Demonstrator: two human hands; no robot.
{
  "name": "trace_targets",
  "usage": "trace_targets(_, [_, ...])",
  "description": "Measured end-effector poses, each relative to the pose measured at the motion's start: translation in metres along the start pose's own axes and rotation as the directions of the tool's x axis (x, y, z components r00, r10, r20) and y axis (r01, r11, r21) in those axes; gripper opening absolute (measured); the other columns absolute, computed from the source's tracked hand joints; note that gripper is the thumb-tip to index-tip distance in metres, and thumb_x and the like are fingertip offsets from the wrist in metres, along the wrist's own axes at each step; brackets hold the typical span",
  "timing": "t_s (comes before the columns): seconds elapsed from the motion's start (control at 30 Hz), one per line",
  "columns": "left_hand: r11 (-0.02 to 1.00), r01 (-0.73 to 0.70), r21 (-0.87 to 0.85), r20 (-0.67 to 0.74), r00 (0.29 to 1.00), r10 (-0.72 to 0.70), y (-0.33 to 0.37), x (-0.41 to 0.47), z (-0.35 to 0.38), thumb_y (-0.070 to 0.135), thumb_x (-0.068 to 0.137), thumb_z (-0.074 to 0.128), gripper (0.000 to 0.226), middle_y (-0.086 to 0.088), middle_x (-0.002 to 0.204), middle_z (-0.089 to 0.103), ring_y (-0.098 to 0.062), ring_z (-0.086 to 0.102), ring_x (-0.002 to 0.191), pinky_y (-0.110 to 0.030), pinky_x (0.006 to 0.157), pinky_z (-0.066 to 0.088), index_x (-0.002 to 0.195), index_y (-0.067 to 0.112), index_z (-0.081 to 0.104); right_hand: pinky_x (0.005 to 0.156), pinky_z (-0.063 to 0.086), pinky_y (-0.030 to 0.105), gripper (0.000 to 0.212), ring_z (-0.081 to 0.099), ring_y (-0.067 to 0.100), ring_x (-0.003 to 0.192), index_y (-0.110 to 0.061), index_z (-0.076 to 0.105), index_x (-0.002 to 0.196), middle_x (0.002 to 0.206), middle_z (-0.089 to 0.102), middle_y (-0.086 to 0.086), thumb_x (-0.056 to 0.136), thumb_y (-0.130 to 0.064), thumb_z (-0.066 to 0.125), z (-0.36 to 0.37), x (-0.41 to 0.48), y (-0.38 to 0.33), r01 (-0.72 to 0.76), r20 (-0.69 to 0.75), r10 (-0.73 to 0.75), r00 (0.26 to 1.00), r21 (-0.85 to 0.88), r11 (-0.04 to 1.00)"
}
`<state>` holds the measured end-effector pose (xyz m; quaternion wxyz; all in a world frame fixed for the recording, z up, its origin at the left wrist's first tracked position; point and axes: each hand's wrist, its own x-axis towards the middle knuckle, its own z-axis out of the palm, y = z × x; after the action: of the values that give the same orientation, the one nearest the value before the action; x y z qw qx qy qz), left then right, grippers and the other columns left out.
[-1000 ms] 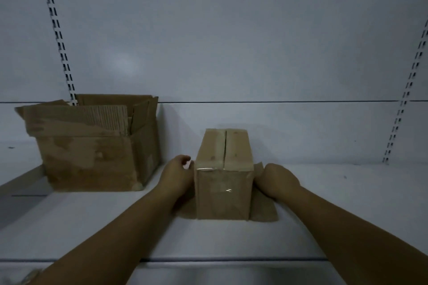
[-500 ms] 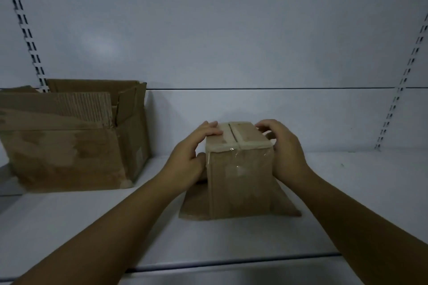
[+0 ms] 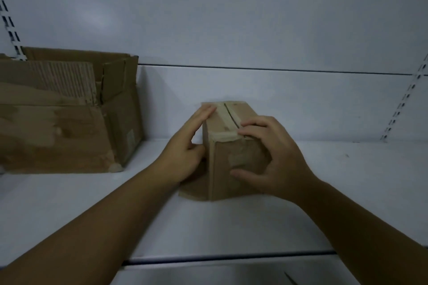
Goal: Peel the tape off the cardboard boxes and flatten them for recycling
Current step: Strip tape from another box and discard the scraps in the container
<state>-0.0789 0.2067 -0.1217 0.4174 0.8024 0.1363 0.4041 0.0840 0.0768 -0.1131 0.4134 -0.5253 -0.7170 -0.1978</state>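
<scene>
On the white shelf (image 3: 231,227), my right hand (image 3: 274,157) clasps the near right corner of the small box (image 3: 220,169): fingers curled over its top edge onto the tape (image 3: 223,136), thumb on its front face. My left hand (image 3: 185,152) lies straight-fingered against its left side, gripping nothing. The tape looks unlifted, I think; the light is dim. Picking hard could tear the tape short or skid the light box. Left of it, farther back, stands the large open box (image 3: 69,136). Half a second ago my right hand sat on the small box's right side; it has come round front, and the box has turned.
</scene>
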Motion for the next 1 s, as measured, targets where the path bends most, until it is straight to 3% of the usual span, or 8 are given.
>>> trace_targets(0.1, [0.997,0.047,-0.067,-0.009,0.999,-0.048,0.006,-0.011,-0.002,-0.006,0.086,0.047,0.075,0.027,0.146,0.035,-0.004,0.037,0.134,-0.042,0.111,0.034,0.137,0.049,0.038,0.096,0.043,0.027,0.062,0.047,0.016,0.116,-0.022,0.047,0.121,0.126,0.049,0.004,0.07,-0.049,0.071,0.006,-0.007,0.0,0.001,-0.038,-0.002,0.999,-0.039,0.999])
trace_targets(0.23, [0.99,0.033,-0.136,0.17,0.985,-0.009,0.008,-0.024,0.001,-0.003,0.081,0.048,0.079,0.027,0.145,0.034,0.003,0.038,0.132,-0.017,0.102,0.038,0.146,0.034,0.023,0.097,0.044,0.03,0.048,0.049,0.024,0.115,-0.017,0.046,0.112,0.126,0.045,0.007,0.076,-0.039,0.07,0.011,-0.015,-0.008,0.042,-0.162,-0.048,0.986,-0.038,0.998])
trace_targets(0.33, [0.994,0.089,-0.06,0.142,0.987,-0.079,0.003,-0.016,0.004,0.02,0.074,0.076,0.086,0.025,0.15,0.021,-0.004,0.014,0.145,-0.014,0.105,0.03,0.143,0.037,0.028,0.098,0.044,0.03,0.027,0.048,0.026,0.114,-0.016,0.052,0.098,0.127,0.042,0.008,0.081,-0.029,0.068,0.008,-0.017,-0.01,0.073,-0.189,-0.09,0.978,-0.095,0.993])
trace_targets(0.43, [0.987,-0.074,0.144,0.146,0.988,0.052,0.011,-0.024,0.01,0.023,0.07,0.08,0.088,0.017,0.157,0.002,0.009,0.009,0.141,-0.004,0.1,0.028,0.139,0.034,0.027,0.102,0.04,0.041,0.014,0.049,0.026,0.112,-0.009,0.067,0.076,0.122,0.046,0.008,0.084,-0.021,0.064,0.007,-0.016,-0.011,0.141,-0.191,-0.176,0.966,-0.184,0.973])
trace_targets(0.6, [0.986,-0.081,0.144,0.035,0.996,0.077,0.018,-0.024,0.014,0.03,0.061,0.086,0.084,0.018,0.152,0.022,0.016,0.023,0.133,0.0,0.095,0.03,0.13,0.035,0.039,0.1,0.04,0.043,0.009,0.05,0.024,0.107,-0.018,0.056,0.084,0.117,0.049,0.005,0.089,-0.026,0.058,0.007,-0.016,-0.016,0.129,-0.275,-0.176,0.945,-0.179,0.975])
trace_targets(0.7, [0.982,-0.081,0.17,0.034,0.997,0.076,0.015,-0.022,0.014,0.043,0.058,0.079,0.081,0.023,0.15,0.025,0.007,0.024,0.137,-0.012,0.105,0.031,0.128,0.04,0.039,0.088,0.045,0.044,0.006,0.049,0.019,0.107,-0.02,0.053,0.087,0.116,0.049,0.003,0.089,-0.024,0.057,0.003,-0.018,-0.02,0.125,-0.319,-0.161,0.934,-0.13,0.984])
trace_targets(0.83, [0.984,-0.07,0.163,0.013,0.998,0.068,0.014,-0.02,0.014,0.042,0.057,0.08,0.081,0.026,0.147,0.027,-0.001,0.027,0.139,-0.037,0.111,0.035,0.127,0.042,0.041,0.077,0.048,0.04,0.01,0.048,0.012,0.103,-0.02,0.052,0.09,0.113,0.05,0.001,0.094,-0.028,0.049,0.001,-0.018,-0.023,0.112,-0.323,-0.135,0.937,-0.09,0.99])
trace_targets(1.0, [0.986,-0.062,0.155,0.0,0.998,0.062,0.01,-0.017,0.014,0.04,0.056,0.081,0.081,0.027,0.146,0.028,-0.003,0.03,0.137,-0.04,0.109,0.037,0.126,0.044,0.041,0.08,0.042,0.025,0.018,0.051,0.013,0.094,-0.017,0.047,0.085,0.102,0.051,0.0,0.098,-0.026,0.04,-0.005,-0.023,-0.025,0.101,-0.398,-0.102,0.911,-0.024,0.995])
